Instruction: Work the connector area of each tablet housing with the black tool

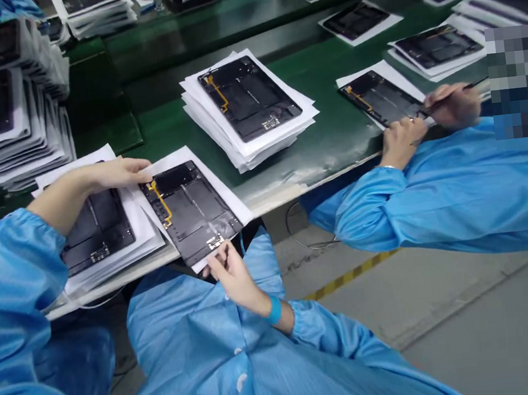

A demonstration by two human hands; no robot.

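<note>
Closest in, the person's right hand (235,282), a blue wristband (273,309) at its wrist, pinches a thin dark tool (225,256) between thumb and fingers. The grip is closed, though the tool is so slim that its tip is hard to make out. That hand sits just at the near end of a black tablet back panel (195,217), which lies flat on a white paper sheet (226,198) at the edge of the workbench (113,285). The panel's long axis runs away from the right hand, slanting up and to the left in the head view, so the right hand is the nearer of the two to its small white label (214,242). Its matte dark face carries shallow rectangular recesses, and a bright yellow flex ribbon (161,202) marks its far end. Left of the panel, the left hand (120,173) lies relaxed, its fingers extended and released on paper, tips just short of the panel's far corner, while its forearm passes above a second panel (97,230) on a paper pile. Beyond the panel, a taller stack of paper-interleaved panels (248,98) sits on a green bench mat (176,128), and farther left rise thick piles of panels (1,124). Right of the panel, a co-worker's hands (452,105) work over another panel (378,97).
</note>
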